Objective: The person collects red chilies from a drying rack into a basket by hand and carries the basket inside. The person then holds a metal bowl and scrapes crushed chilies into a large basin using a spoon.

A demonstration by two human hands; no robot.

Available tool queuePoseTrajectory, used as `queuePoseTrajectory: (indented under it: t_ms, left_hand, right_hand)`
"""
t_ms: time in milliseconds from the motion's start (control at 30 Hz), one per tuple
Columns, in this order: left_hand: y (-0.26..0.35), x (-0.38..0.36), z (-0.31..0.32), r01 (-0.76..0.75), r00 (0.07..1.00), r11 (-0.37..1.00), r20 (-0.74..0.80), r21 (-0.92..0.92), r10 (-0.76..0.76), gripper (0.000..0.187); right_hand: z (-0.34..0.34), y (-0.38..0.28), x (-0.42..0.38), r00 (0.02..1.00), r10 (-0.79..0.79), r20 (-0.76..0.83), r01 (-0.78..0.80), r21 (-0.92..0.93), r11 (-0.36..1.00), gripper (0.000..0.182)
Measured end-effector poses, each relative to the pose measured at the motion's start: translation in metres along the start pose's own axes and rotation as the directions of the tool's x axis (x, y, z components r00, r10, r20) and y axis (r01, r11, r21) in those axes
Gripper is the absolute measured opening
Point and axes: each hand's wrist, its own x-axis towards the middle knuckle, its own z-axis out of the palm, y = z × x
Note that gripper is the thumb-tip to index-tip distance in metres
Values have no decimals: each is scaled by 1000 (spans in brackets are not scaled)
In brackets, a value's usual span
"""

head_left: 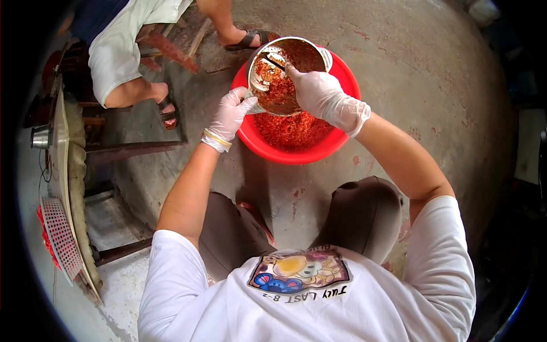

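Observation:
My left hand (pixel 229 117), in a clear glove with a yellow band at the wrist, grips the near-left handle of a metal pot (pixel 310 52). The pot is tilted over a red basin (pixel 346 74), and red chopped chili mash clings to its inside. In my gloved right hand (pixel 327 100), fingers closed, is a utensil with a thin dark shaft (pixel 274 61) reaching into the pot. The utensil's far end is hard to make out. Below the pot, chopped red chili (pixel 290 132) lies in the basin.
Another person's sandalled feet (pixel 166 111) are at the upper left, close to a wooden stool (pixel 171 51). A table (pixel 67 171) at the left holds a perforated basket (pixel 60 233) and a metal cup (pixel 41 137). The concrete floor (pixel 410 74) has red stains.

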Motion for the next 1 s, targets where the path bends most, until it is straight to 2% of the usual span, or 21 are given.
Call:
queuePoseTrajectory:
  t_ms: [133, 233, 333, 433, 600, 633, 700, 833, 867, 1000]
  left_hand:
    - [-2, 0, -6, 1, 1000, 1000, -20, 23, -1, 6]
    - [4, -2, -3, -4, 999, 1000, -50, 24, 5, 2]
    - [-1, 1, -5, -8, 999, 999, -44, 53, 11, 1]
    - [2, 2, -1, 5, 1000, 999, -26, 44, -4, 1]
    - [1, 0, -2, 5, 999, 1000, -44, 29, -4, 2]
    - [1, -1, -4, -2, 999, 1000, -48, 17, 3, 1]
    - [0, -2, -6, -3, 999, 1000, -39, 12, 4, 1]
    - [2, -2, -6, 5, 1000, 999, -5, 52, -5, 1]
    - [3, -2, -4, 5, 1000, 998, -1, 62, -5, 1]
    - [11, -1, 2, -11, 1000, 995, -14, 98, 13, 1]
  right_hand:
    - [13, -5, -13, 987, -21, 160, 33, -75, 997, 51]
    - [19, 2, -14, 992, -32, 121, 43, -89, 995, 62]
    - [12, 1, -14, 996, -85, 12, 85, -21, 996, 63]
    - [16, -1, -8, 996, -85, -18, 83, -58, 995, 63]
    - [23, 15, -16, 981, -20, 192, 53, -166, 985, 62]
    - [2, 10, -22, 973, -43, 226, 91, -208, 974, 51]
    - [-12, 13, -23, 968, 23, 250, 30, -205, 978, 52]
    - [-18, 29, -20, 997, 24, 80, -11, -164, 986, 56]
    - [-3, 38, -12, 1000, 25, -12, -27, -139, 990, 63]
    - [7, 33, -7, 999, 46, -28, -50, -158, 986, 67]
